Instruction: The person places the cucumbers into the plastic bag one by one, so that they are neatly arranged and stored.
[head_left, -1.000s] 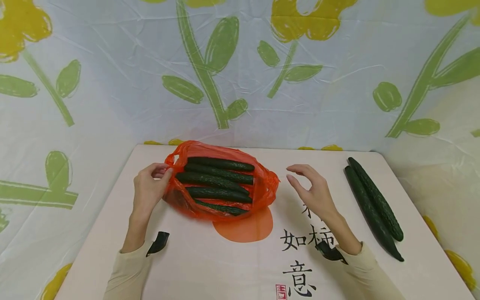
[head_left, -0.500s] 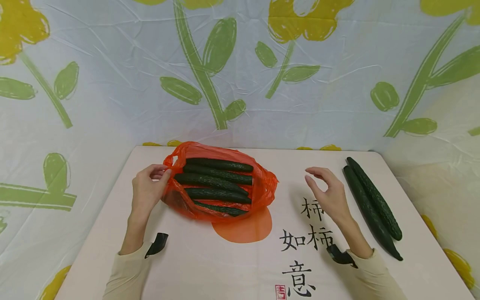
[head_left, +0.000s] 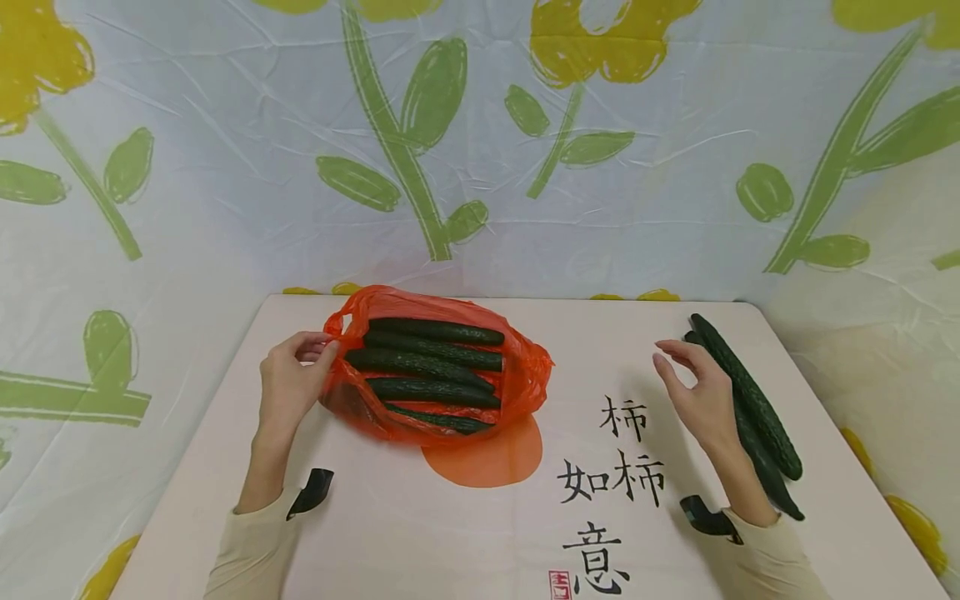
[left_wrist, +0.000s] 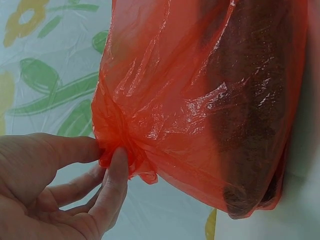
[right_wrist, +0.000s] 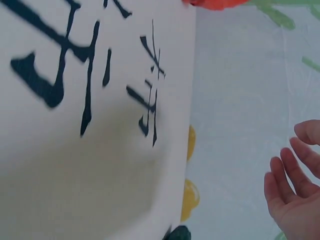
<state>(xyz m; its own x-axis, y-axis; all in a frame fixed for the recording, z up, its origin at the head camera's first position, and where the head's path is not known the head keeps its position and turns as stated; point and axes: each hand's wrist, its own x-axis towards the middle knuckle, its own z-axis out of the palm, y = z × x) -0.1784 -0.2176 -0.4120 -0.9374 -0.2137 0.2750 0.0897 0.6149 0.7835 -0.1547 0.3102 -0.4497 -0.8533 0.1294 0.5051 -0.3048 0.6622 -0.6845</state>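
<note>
A red plastic bag [head_left: 528, 367] lies with its mouth facing up at the left-centre of the table, several dark green cucumbers [head_left: 420, 362] side by side inside it. My left hand [head_left: 288, 379] pinches the gathered left edge of the bag between thumb and fingers, which the left wrist view shows close up. Over on the right, my right hand [head_left: 701, 396] is held above the table with relaxed fingers and nothing between them. Two loose cucumbers [head_left: 757, 408] lie slanted side by side just beyond it, partly hidden by the hand and forearm.
The pale table mat [head_left: 420, 533] bears black brush characters [head_left: 600, 558] and an orange printed shape [head_left: 491, 458], partly under the bag. A flower-patterned cloth [head_left: 247, 167] hangs behind the table and at both sides.
My right hand has moved rightward, away from the bag and up to the two loose cucumbers. The left hand keeps its pinch on the bag, and the bag stays in place.
</note>
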